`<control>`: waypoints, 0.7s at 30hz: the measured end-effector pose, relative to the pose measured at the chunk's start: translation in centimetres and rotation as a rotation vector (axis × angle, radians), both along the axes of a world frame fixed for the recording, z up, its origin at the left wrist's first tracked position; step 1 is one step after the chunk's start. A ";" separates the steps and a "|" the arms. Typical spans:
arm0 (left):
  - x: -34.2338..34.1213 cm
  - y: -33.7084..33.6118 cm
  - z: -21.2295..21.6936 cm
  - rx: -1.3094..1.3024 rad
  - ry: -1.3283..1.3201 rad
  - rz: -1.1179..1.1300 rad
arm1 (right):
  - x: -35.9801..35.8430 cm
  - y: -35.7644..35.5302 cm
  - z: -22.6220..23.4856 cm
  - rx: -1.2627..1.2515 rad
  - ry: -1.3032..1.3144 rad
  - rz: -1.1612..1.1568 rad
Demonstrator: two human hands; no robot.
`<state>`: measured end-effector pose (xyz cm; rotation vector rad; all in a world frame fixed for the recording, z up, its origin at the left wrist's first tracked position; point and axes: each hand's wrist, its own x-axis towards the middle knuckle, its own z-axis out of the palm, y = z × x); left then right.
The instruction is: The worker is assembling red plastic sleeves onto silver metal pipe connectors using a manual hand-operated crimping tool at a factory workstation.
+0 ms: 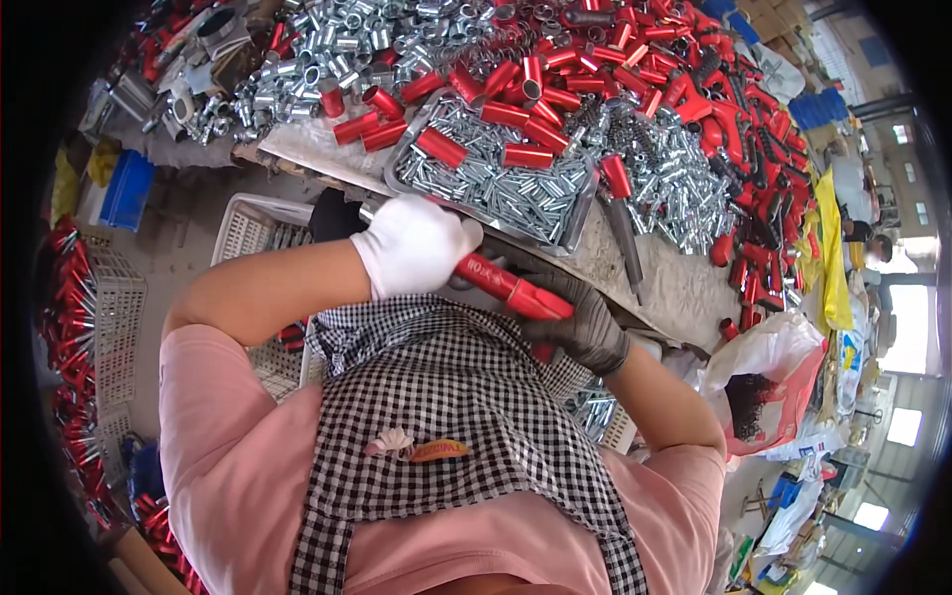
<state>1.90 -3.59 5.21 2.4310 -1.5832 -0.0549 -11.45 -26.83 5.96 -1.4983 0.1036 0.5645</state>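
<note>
My left hand (415,248), in a white glove, is closed around one end of a red handle-like part (511,288) with pale lettering. A short silver rod end (368,211) shows on the other side of this glove, beside a black object (337,215); whether they join the red part is hidden. My right hand (580,322), in a dark grey glove, is curled at the part's wider, split end. It lies against the fingers, which are partly covered. Just beyond both hands, a metal tray (570,238) holds many silver pins or bolts (496,193), with red tubes (441,147) on top.
The bench's front edge (327,169) runs in front of me. Silver sleeves (337,50), springs and red tool bodies (699,104) are heaped across it. White crates (243,223) stand below at left, one full of red parts (69,347). An opened sack (764,387) stands at right.
</note>
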 end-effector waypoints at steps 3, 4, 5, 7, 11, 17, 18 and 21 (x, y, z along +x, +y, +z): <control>1.5 -0.2 2.0 -0.109 -0.226 0.078 | 1.3 1.1 2.4 0.053 -0.173 -0.037; 2.0 -0.3 2.6 -0.149 -0.304 0.139 | 1.6 1.8 3.5 0.086 -0.205 -0.083; 2.1 0.4 2.7 -0.476 -0.429 0.244 | 1.6 2.9 4.9 -0.339 -0.326 -0.057; 2.6 0.2 3.7 -0.741 -0.692 0.612 | 1.2 4.0 3.5 -0.643 -0.878 -0.060; 0.7 1.4 3.5 -1.661 1.827 0.222 | 3.0 5.0 -0.7 -1.078 -1.464 -0.028; 2.3 0.7 3.5 -1.654 1.798 0.371 | 3.3 8.0 -3.5 -1.020 -1.403 -0.029; 2.7 0.9 3.4 -1.557 1.770 0.174 | 3.5 8.4 -3.8 -0.926 -1.385 -0.046; 2.6 1.1 4.8 -1.424 1.717 -0.127 | 3.4 8.8 -3.9 -0.832 -1.346 -0.053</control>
